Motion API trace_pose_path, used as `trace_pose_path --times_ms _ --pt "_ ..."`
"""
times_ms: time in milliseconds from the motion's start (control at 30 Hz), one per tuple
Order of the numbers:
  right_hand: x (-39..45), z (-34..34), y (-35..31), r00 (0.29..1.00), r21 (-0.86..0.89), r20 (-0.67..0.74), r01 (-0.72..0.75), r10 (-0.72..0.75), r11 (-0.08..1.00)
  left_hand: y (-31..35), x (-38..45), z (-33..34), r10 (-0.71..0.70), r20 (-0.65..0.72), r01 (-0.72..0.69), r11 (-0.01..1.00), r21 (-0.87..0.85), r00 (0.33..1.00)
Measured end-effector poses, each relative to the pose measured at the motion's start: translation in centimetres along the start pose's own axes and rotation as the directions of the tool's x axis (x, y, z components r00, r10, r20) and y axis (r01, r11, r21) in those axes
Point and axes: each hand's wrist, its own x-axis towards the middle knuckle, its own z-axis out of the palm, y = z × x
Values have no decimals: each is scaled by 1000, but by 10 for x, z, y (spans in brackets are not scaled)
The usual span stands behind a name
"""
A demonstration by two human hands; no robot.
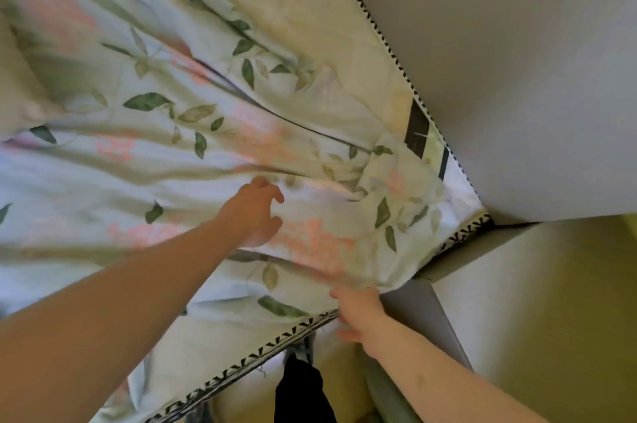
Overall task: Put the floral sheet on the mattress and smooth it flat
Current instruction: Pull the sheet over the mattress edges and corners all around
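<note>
The floral sheet [165, 133], pale with green leaves and pink blossoms, lies rumpled in long folds across the mattress [310, 9], whose cream quilted top shows bare at the upper middle. My left hand [253, 212] hovers over the sheet near the mattress corner, fingers curled and apart, holding nothing. My right hand [358, 315] is at the near edge of the mattress, gripping the sheet's hem where it hangs over the side. A dark label [418, 129] shows on the mattress by the corner.
A plain wall [517, 60] runs close along the mattress's right side and meets another wall [534, 302] at the corner. Black-and-white piping [386, 40] trims the mattress edges. My dark-trousered leg [300, 395] stands below the near edge.
</note>
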Motion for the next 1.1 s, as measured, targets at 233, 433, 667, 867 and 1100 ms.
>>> trace_pose_path --times_ms 233,433,667,867,1100 --pt "10 -58 -112 800 -646 -62 424 -597 635 31 40 -10 47 -5 -46 993 111 999" --pt "62 -135 -154 691 -682 -345 281 -635 676 49 93 -46 24 -138 -6 991 132 990" --pt "104 -176 -131 715 -742 -311 228 -626 630 85 166 -76 86 -270 -23 974 228 959" --pt "121 -197 -119 800 -740 -300 149 -520 656 109 209 -73 35 -237 42 949 312 971" --pt "103 -241 -118 751 -800 -424 -50 -506 598 119 239 -77 1 -142 63 892 447 990"
